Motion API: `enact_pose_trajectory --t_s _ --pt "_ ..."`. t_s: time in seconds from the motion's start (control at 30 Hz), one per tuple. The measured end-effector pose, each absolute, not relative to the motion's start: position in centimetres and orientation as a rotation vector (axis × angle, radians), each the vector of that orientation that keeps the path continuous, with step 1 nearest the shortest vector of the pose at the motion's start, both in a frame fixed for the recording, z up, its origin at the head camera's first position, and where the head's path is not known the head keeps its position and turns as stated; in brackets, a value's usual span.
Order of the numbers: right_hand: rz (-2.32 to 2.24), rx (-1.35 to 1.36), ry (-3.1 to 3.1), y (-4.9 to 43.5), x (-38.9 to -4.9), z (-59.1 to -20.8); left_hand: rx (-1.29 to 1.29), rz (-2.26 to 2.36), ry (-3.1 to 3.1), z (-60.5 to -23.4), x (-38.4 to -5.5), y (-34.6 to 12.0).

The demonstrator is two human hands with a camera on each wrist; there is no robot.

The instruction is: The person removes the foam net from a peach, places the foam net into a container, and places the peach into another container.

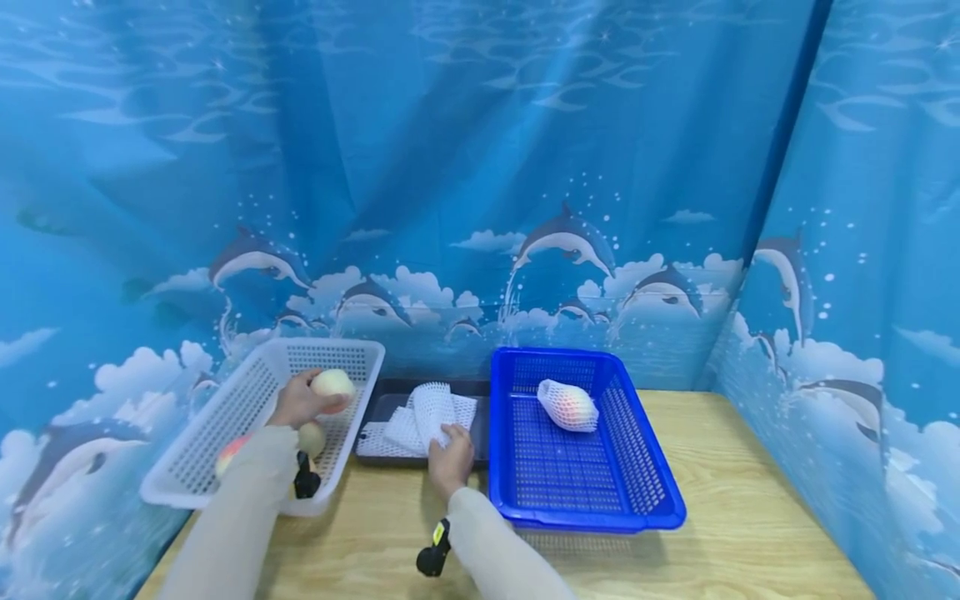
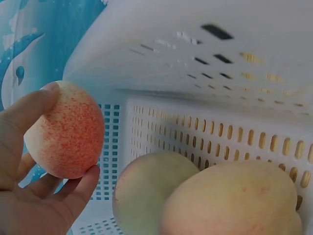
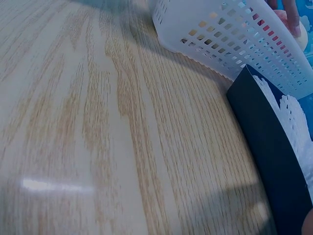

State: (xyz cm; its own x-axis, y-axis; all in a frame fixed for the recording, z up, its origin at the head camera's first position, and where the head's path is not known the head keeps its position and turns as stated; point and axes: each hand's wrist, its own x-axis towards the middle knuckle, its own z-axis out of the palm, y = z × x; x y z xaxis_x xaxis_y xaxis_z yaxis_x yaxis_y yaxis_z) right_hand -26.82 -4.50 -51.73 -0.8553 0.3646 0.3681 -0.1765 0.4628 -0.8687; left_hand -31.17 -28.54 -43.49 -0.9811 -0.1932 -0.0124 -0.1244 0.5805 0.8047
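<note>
My left hand (image 1: 296, 402) grips a peach (image 1: 333, 385), pale with red speckling, above the white basket (image 1: 168, 493). In the left wrist view, thumb and fingers curl round this peach (image 2: 68, 131). Below it in the basket lie a greenish peach (image 2: 149, 188) and a yellowish one (image 2: 234, 203). My right hand (image 1: 452, 462) is at the near edge of the black tray (image 1: 386, 460). Its thumb and fingers pinch the lower end of a white foam net (image 1: 432, 408), on top of other nets. Only a sliver of that hand shows in the right wrist view.
A blue basket (image 1: 588, 523) stands right of the tray, with one net-wrapped peach (image 1: 568, 406) inside. Another reddish peach (image 1: 231, 454) lies at the white basket's left. All stand on a wooden table (image 1: 720, 500) before a dolphin-print curtain (image 1: 480, 167).
</note>
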Motion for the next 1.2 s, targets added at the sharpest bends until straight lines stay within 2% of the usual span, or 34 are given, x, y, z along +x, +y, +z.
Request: enact_pose_trajectory --t_s 0.17,0.4,0.63,0.9,1.2 --pt "1.432 -0.154 -2.186 -4.4 -26.7 -51.7 0.305 -1.316 -2.816 -43.4 -31.8 -28.5" --pt "1.382 -0.062 -2.081 -4.4 -27.3 -53.5 0.305 -1.184 -2.887 -43.8 -31.4 -28.3" --pt "1.481 -0.193 -2.201 -4.6 -26.6 -51.8 0.242 -1.084 -2.95 -45.1 -31.9 -28.4" --pt "1.473 -0.196 -2.212 -4.6 -26.5 -51.9 0.286 -0.883 -3.063 -45.7 -32.1 -28.0" --pt "1.487 -0.191 -2.183 -4.5 -26.6 -51.7 0.243 -0.906 -3.049 -46.2 -32.3 -28.5"
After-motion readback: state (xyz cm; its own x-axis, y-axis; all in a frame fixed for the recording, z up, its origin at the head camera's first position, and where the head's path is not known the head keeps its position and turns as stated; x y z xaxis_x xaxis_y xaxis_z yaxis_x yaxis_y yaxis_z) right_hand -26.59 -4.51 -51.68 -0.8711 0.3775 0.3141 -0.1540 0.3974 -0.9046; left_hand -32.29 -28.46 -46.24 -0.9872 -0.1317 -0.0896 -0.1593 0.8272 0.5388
